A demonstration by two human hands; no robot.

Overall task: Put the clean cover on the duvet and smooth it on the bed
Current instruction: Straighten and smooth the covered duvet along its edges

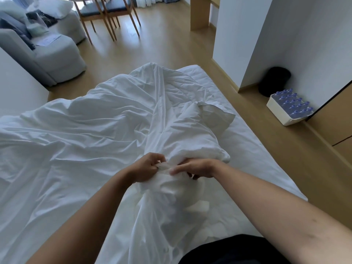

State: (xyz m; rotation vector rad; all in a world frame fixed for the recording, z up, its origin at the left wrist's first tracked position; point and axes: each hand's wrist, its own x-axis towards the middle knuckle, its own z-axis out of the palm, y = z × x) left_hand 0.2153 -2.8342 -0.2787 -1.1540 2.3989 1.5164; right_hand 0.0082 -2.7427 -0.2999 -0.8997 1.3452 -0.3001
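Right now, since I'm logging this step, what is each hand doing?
Left hand: grips the bunched white cover.
Right hand: pinches the same cover.

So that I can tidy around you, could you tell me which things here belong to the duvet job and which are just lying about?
Job: white bedding, duvet and cover hard to tell apart; bed; left hand and right hand, both gripping it.
Lying about: bottle crate, black bin, armchair, wooden chairs.
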